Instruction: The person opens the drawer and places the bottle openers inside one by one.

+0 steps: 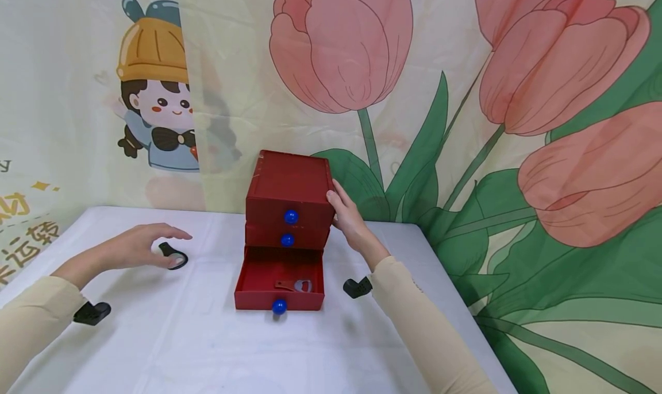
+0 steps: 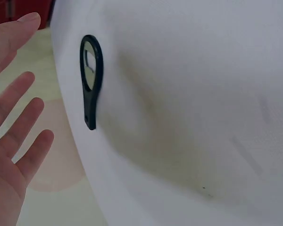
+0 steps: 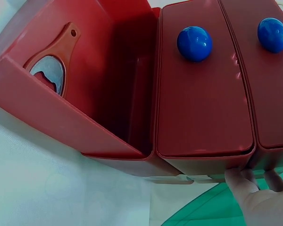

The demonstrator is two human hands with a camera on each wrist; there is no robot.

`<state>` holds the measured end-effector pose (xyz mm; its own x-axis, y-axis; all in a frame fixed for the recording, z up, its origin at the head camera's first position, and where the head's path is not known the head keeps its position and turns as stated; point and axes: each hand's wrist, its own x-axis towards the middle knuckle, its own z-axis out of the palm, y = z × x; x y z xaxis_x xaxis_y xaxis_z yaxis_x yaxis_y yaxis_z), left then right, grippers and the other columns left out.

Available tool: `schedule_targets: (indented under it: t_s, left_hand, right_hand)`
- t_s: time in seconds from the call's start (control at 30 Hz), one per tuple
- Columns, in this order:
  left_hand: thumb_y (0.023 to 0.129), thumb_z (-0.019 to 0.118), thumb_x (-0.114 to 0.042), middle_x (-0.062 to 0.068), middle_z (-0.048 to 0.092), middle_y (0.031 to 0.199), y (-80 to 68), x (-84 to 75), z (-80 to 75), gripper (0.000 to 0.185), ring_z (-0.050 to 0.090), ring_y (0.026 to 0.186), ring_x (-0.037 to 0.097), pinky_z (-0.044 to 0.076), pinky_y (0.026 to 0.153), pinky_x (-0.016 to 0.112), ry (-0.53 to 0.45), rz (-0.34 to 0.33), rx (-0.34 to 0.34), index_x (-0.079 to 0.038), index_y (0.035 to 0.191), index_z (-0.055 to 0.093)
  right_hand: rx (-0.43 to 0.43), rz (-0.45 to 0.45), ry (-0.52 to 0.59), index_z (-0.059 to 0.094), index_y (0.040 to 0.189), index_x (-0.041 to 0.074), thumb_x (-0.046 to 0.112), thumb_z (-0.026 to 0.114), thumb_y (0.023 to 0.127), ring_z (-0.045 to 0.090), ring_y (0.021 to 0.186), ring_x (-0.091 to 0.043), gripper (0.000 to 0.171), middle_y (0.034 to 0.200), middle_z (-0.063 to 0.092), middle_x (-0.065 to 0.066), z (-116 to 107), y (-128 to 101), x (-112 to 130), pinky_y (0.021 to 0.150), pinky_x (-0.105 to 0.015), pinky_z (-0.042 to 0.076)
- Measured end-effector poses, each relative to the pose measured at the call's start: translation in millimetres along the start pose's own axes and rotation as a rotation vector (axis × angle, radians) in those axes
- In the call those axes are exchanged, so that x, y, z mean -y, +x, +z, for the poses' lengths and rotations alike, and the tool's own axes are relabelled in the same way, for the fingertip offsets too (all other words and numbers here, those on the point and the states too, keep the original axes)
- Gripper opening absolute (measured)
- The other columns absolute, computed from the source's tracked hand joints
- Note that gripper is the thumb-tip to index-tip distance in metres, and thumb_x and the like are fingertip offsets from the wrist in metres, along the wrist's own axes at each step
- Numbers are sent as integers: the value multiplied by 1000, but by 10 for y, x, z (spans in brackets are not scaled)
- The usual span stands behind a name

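Observation:
A red three-drawer box [image 1: 289, 178] with blue knobs stands on the table, its bottom drawer [image 1: 253, 270] pulled out. Inside that drawer lies a brown bottle opener [image 3: 68, 44] with a metal insert. My right hand [image 1: 353, 219] rests against the box's right side near the top, fingertips at the wall. Over the table on the left, my left hand [image 1: 131, 247] hovers with fingers spread and nothing held. A black bottle opener [image 2: 92, 84] lies on the cloth by it, partly behind the thumb in the head view.
A white cloth covers the table [image 1: 207, 348]. Behind it hangs a backdrop [image 1: 233, 95] printed with tulips and a cartoon figure. Black wrist-worn devices show at the left wrist [image 1: 92, 313] and the right wrist [image 1: 357, 288].

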<state>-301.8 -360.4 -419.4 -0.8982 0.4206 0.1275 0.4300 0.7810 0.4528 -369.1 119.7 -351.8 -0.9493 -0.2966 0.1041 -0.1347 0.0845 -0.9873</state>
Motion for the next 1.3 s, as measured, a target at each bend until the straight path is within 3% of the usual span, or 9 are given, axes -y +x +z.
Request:
schedule_targets:
  t_s: [0.3,0.5,0.8,1.3]
  left_hand:
    - [82,92,-33,17,65,143,16,209,136,64,53,136,49,42,108,72,14,-49,70,-17,139,69]
    - [78,95,-33,17,67,139,33,331,204,66,55,132,51,43,106,72,53,-9,74,-15,137,71]
    - [82,92,-27,17,70,133,40,310,214,56,60,127,48,45,106,71,98,10,117,-11,133,74]
    - [85,90,-27,-4,69,111,33,274,209,42,64,105,23,54,95,56,167,17,138,-16,124,78]
  right_hand:
    - [1,2,-2,18,172,33,45,44,114,30,158,-31,65,175,24,-3,18,1,2,125,-60,33]
    - [5,-2,-9,17,172,32,44,44,114,31,157,-31,65,175,25,-4,31,0,7,124,-60,35]
    - [-3,-7,-21,18,171,35,45,44,114,32,157,-31,64,174,26,-3,32,-9,17,124,-60,34]
    - [-12,-4,-24,19,171,36,46,46,113,29,158,-31,65,174,26,-3,15,-5,0,124,-62,34]
